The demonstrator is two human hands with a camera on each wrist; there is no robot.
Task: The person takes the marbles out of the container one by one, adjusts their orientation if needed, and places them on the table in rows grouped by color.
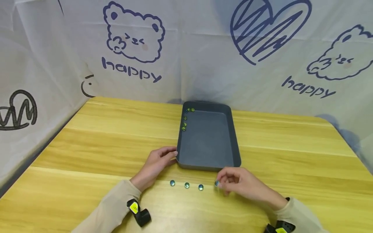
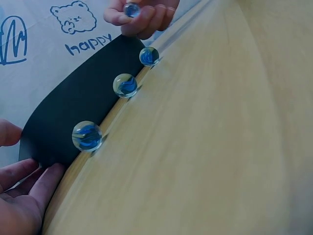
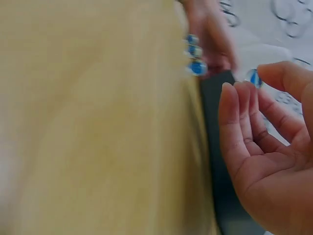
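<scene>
My right hand (image 1: 243, 183) pinches a clear glass marble (image 1: 217, 183) with a blue swirl between thumb and fingertips, close by the front right corner of a dark grey rectangular tray (image 1: 208, 142). In the right wrist view, the same marble (image 3: 254, 78) shows at the fingertips. Against the tray's front left corner rests my left hand (image 1: 155, 165), its fingers loosely extended and touching the outer wall. Three similar marbles (image 1: 186, 185) lie in a spaced row on the table before the tray; the left wrist view shows their blue swirls, the nearest marble (image 2: 87, 136) largest.
Several greenish marbles (image 1: 184, 125) sit inside the tray along its left wall and far left corner. The wooden table (image 1: 87, 142) extends to both sides. Behind it hangs a white cloth (image 1: 201, 71) with drawn bears and a heart. Each sleeve carries a black wrist camera (image 1: 142, 216).
</scene>
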